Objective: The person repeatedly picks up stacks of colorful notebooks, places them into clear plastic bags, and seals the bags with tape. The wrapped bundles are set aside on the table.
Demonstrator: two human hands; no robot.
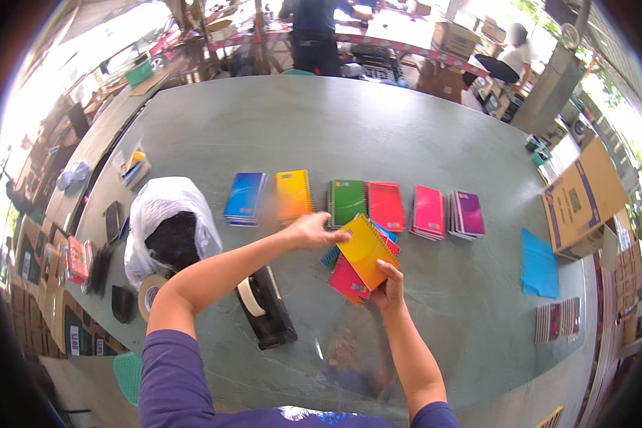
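My right hand (390, 289) grips a fanned bunch of spiral notebooks above the table, thumb on the front cover. On top is a yellow notebook (368, 253); a pink notebook (348, 278) and blue and green edges show behind it. My left hand (312, 231) is at the bunch's upper left corner, thumb and fingers apart, its thumb overlapping the yellow cover. Beyond the hands stand a blue stack (245, 198), a yellow-orange stack (294, 196), a green notebook (347, 200), a red notebook (385, 205), a pink stack (428, 211) and a purple stack (466, 213).
A black tape dispenser (267, 310) lies near my left forearm, beside a white plastic bag (171, 207) with something black inside. To the right are a blue sheet (539, 264), a cardboard box (585, 200) and more notebooks (558, 321). Other people are beyond the table's far edge.
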